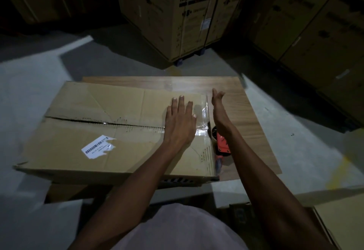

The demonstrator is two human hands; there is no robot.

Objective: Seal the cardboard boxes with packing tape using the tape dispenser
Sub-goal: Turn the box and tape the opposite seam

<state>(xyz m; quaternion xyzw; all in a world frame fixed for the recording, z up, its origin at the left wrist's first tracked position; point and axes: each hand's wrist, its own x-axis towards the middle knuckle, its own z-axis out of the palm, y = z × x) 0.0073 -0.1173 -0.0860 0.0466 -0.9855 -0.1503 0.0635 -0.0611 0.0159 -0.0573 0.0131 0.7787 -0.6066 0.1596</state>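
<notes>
Cardboard box [118, 131] lying flat on a wood-grain desk [246, 112], long axis running 9 to 3 o'clock, centre seam [102, 124] along the same line. Clear packing tape [202, 119] already over the seam's 3 o'clock end and folded down that short side. Left hand [180, 122] pressed palm-down on the taped seam, fingers straight and spread, holding nothing. Right hand [217, 110] edge-on just beside the box's 3 o'clock end, fingers straight and together, holding nothing; contact with the tape impossible to tell. Red tape dispenser [222, 145] on the desk at the box's right end, directly under the right forearm, so nearer the right hand and toward 6 o'clock from it. Probably smoothing tape now, with most of the seam toward 9 o'clock looking bare. White barcode label [98, 146], torn, on the near flap; print too small to read. Stacked cartons [177, 13] at 12 o'clock marked "LG" and "WASHING MACHINE".
</notes>
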